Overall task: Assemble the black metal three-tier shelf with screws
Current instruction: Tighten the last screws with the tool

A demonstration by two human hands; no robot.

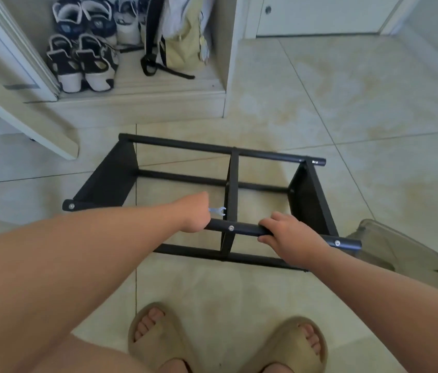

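The black metal shelf frame (228,152) lies on its side on the tiled floor, its three panels standing on edge between four round poles. My left hand (196,214) grips the near upper pole (244,229) and also holds a small silver wrench (219,210), whose open jaw sticks out to the right. My right hand (287,232) grips the same pole further right, fingers curled over it. Silver screw heads show on this pole at the middle panel (231,228), at the right end (337,242) and at the left end (71,206).
An open closet at the back left holds several shoes (83,60) and a yellow bag (182,49). A white door edge (24,109) juts in from the left. A translucent plastic bin (400,254) stands to the right of the frame. My feet in tan slippers (228,343) are below.
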